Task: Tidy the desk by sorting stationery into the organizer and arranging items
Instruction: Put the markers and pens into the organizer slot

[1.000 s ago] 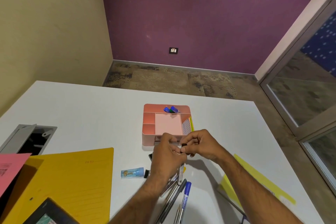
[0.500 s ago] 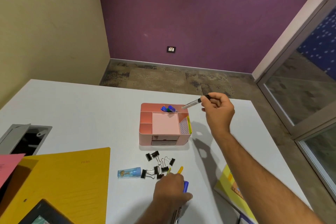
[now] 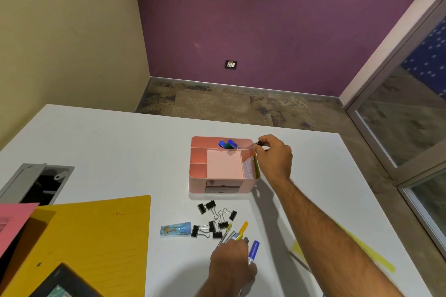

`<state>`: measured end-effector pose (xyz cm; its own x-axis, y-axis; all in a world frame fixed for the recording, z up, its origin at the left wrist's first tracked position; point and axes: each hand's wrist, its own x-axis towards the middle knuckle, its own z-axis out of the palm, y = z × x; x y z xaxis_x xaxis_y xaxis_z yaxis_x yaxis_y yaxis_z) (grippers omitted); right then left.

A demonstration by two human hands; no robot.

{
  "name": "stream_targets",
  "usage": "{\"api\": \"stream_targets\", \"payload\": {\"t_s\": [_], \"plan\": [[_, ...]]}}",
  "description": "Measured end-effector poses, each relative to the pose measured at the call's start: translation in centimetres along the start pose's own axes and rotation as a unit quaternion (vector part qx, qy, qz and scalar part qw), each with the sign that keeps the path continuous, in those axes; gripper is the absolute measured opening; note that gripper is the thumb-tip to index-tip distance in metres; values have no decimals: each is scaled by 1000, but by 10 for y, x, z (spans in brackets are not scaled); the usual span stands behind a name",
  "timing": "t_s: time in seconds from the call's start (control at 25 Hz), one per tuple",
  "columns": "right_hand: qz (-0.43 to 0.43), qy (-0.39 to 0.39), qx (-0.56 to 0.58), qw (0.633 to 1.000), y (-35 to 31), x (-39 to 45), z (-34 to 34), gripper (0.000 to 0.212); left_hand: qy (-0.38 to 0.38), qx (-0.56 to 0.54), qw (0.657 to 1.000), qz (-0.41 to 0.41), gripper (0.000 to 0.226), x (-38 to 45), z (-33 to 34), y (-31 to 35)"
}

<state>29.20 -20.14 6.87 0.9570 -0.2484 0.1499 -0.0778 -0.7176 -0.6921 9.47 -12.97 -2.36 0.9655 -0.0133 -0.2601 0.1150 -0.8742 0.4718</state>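
Head view: right hand point(image 3: 274, 159) at the far right corner of the pink organizer point(image 3: 198, 176), pinching a pen point(image 3: 256, 145) by its dark end, barrel angled down toward the rear compartment where blue and green markers point(image 3: 228, 144) already stand. Pen blurred; cannot tell whether its tip has entered the slot or only hangs over the rim. Organizer near the middle of the desk point(image 3: 120, 142), toward the far edge. Left hand point(image 3: 231, 260) near the front edge, fingers curled over a bundle of loose pens point(image 3: 237, 234); blue marker point(image 3: 253, 249) just beside it, apparently outside the grip. Black binder clips point(image 3: 214, 222) scattered between organizer and bundle, small blue case point(image 3: 175, 230) to their left, yellow folder point(image 3: 91, 243) at the front left corner.

Likely risks: pen catching the compartment wall or the standing markers and tipping out if let go too early; light organizer sliding under a sideways nudge; left hand's bundle rolling loose, or dragging clips along, with attention on the other hand.
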Motion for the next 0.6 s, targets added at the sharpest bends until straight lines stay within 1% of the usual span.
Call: {"api": "stream_targets", "payload": {"t_s": [0.08,0.12,0.2,0.24,0.28,0.32,0.36,0.44,0.48,0.52,0.56,0.6], "plan": [[10,-19,-13,1000,0,3,0,32,-24,-53,997,-43,37,5,-4,0],[15,-40,-24,999,1,5,1,35,-31,-79,996,-37,34,6,-4,-2],[27,-108,-55,992,3,8,1,43,-35,-127,991,-33,23,12,-9,-3],[32,-143,-63,987,4,8,2,47,-26,-151,988,-27,25,13,-15,-4],[35,-167,-64,983,5,8,3,51,-9,-163,986,-16,29,17,-19,-6],[35,-174,-54,983,8,8,4,54,22,-178,984,-9,31,21,-25,-6],[27,-160,-33,986,10,7,3,53,52,-196,979,-8,32,23,-32,-6],[-17,-106,48,993,11,0,-5,42,116,-236,965,-13,31,28,-47,-4],[-44,-96,94,990,11,-4,-10,33,146,-248,958,-18,30,30,-56,-3],[-71,-106,128,984,11,-9,-14,26,172,-249,953,-22,28,32,-65,-1],[-95,-129,153,975,10,-15,-18,26,194,-248,949,-24,26,34,-72,-1],[-116,-158,178,964,8,-21,-21,31,213,-251,944,-21,24,37,-80,-1]]}}
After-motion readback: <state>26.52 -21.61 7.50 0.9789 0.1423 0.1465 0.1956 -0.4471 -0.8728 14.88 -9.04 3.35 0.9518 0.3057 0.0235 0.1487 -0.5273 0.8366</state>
